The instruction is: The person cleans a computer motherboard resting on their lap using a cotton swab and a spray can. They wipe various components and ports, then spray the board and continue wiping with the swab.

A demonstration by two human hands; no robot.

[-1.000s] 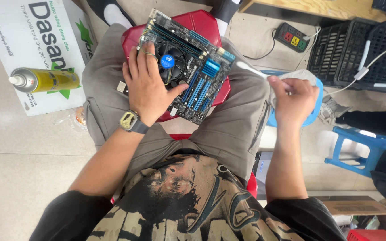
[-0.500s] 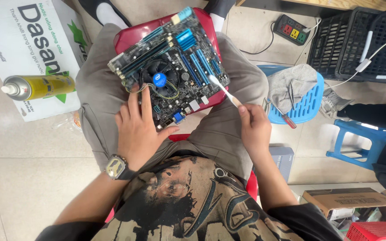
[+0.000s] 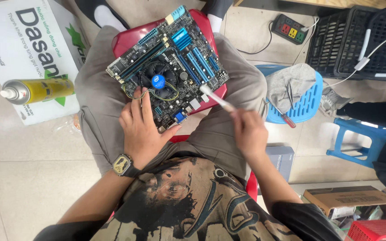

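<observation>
resting on the lap, the dark green rectangular motherboard [image 3: 168,67] is pinned at its near edge by the flat, open left hand [image 3: 141,129]; the right hand [image 3: 249,133], fingers closed, grips a thin white brush [image 3: 217,99] touching its right edge.

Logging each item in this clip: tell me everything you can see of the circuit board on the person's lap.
The circuit board is a dark, roughly square computer board, lying face up and turned at an angle across the person's thighs, over a red stool. It carries a round black fan with a blue centre, blue slots, a blue finned block and thin coloured wires. The left hand rests on its near edge. The right hand holds a white brush, blurred, its tip at the board's right edge.
</observation>
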